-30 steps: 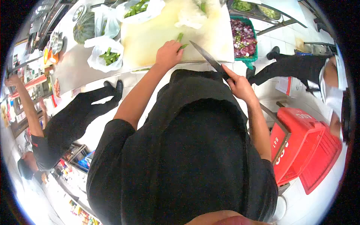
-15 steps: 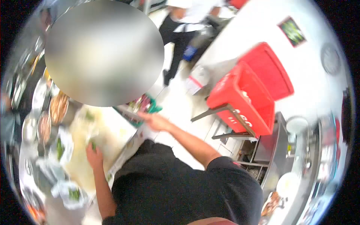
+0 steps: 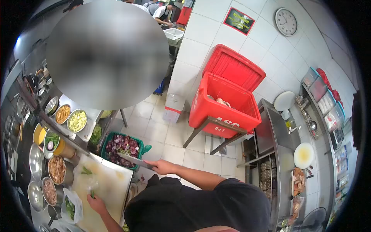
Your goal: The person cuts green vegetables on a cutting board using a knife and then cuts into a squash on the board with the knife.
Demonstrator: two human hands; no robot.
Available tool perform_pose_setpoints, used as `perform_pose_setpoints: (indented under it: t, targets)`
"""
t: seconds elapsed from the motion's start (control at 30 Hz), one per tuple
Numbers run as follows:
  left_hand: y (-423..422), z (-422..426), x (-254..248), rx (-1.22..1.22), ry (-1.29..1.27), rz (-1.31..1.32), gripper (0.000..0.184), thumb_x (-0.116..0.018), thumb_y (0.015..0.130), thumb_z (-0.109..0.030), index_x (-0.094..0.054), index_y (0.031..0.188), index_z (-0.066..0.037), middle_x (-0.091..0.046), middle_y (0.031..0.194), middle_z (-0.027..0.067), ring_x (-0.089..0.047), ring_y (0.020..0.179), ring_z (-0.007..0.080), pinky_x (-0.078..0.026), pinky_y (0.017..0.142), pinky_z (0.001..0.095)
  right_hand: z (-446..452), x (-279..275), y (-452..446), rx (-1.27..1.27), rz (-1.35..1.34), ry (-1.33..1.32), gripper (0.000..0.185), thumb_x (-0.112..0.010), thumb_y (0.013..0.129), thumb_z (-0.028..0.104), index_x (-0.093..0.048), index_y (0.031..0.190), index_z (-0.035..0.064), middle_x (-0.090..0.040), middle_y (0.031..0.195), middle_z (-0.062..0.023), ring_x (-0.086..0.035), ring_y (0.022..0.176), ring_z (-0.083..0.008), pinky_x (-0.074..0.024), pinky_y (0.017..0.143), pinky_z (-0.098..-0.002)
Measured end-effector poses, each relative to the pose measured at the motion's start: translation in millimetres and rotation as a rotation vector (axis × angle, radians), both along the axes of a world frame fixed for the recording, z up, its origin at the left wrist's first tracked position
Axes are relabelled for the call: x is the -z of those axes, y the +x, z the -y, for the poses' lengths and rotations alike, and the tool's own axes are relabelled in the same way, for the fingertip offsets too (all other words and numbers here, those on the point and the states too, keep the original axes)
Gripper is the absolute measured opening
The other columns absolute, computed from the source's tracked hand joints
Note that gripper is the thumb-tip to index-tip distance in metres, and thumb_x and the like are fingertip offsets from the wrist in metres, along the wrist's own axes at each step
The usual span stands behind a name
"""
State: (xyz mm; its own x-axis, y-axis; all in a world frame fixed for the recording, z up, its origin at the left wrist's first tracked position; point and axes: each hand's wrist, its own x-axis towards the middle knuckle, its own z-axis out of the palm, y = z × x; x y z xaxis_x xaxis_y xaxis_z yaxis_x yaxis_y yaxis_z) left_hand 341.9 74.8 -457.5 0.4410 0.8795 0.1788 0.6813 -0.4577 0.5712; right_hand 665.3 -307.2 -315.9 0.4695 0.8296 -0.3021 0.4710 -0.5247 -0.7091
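Note:
My right hand [image 3: 161,167] is closed around the handle of a large knife [image 3: 136,161]. Its blade reaches over the near edge of a green crate [image 3: 145,149] filled with chopped purple vegetables that look like red onions [image 3: 120,146]. My left hand [image 3: 97,204] is closed on a small green vegetable piece [image 3: 92,192] above the pale cutting board [image 3: 110,189]. Another green piece [image 3: 85,170] lies farther up the board, beside what seems to be clear plastic. To the left of my left hand is a white plastic bag [image 3: 77,207] with green vegetables inside.
Metal bowls of cut food [image 3: 57,170] line the left counter. An open red cooler [image 3: 228,104] stands on a frame ahead. A steel sink counter [image 3: 284,170] runs along the right. People work at the back; a blurred oval hides part of the view.
The view has swung and sharpened, bringing the crate and knife into clear sight. My right hand stays out by the crate, and my left hand stays over the board.

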Motion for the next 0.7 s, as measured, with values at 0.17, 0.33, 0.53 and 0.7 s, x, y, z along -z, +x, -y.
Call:
perform_pose_setpoints:
  t: [0.17,0.33,0.53,0.7]
  targets:
    - [-35,5,18,0.01,-0.049,0.073,0.039,-0.062,0.094,-0.014,-0.063,0.13,0.002,-0.064,0.129,0.0227,-0.058,0.12,0.043,-0.044,0.107,0.0505,8,17,-18,0.077,-0.151,0.025,0.065,-0.054,0.093,0.005,-0.047,0.157,0.0184,-0.053,0.155,-0.0159,-0.06,0.133,-0.0279,-0.0442,0.113,-0.0366]
    - [-50,36,-65,-0.12,-0.026,0.23,0.02,-0.062,0.087,-0.008,-0.064,0.106,-0.002,-0.065,0.104,0.0254,-0.062,0.1,0.047,-0.05,0.087,0.0525,0,21,-38,0.08,-0.137,0.068,0.069,-0.054,0.095,0.004,-0.042,0.16,0.0217,-0.061,0.072,-0.0061,-0.057,0.061,-0.015,-0.054,0.063,-0.0353]
    - [-93,3,-132,-0.372,0.075,0.333,0.019,-0.07,0.088,-0.013,-0.066,0.104,-0.004,-0.069,0.1,0.0216,-0.067,0.096,0.0424,-0.054,0.082,0.0492,-21,23,-34,0.06,-0.3,0.052,0.073,-0.052,0.097,0.005,-0.035,0.164,0.0255,-0.057,0.067,0.0,-0.048,0.051,-0.0076,-0.0435,0.046,-0.0282]
    - [-126,-65,-129,-0.361,0.213,0.118,0.027,-0.072,0.087,-0.015,-0.067,0.111,-0.006,-0.071,0.109,0.0186,-0.068,0.102,0.039,-0.055,0.087,0.0477,-43,23,-20,0.013,-0.264,0.044,0.073,-0.053,0.098,0.006,-0.034,0.164,0.0287,-0.056,0.068,0.0003,-0.047,0.054,-0.0073,-0.0432,0.046,-0.0279]
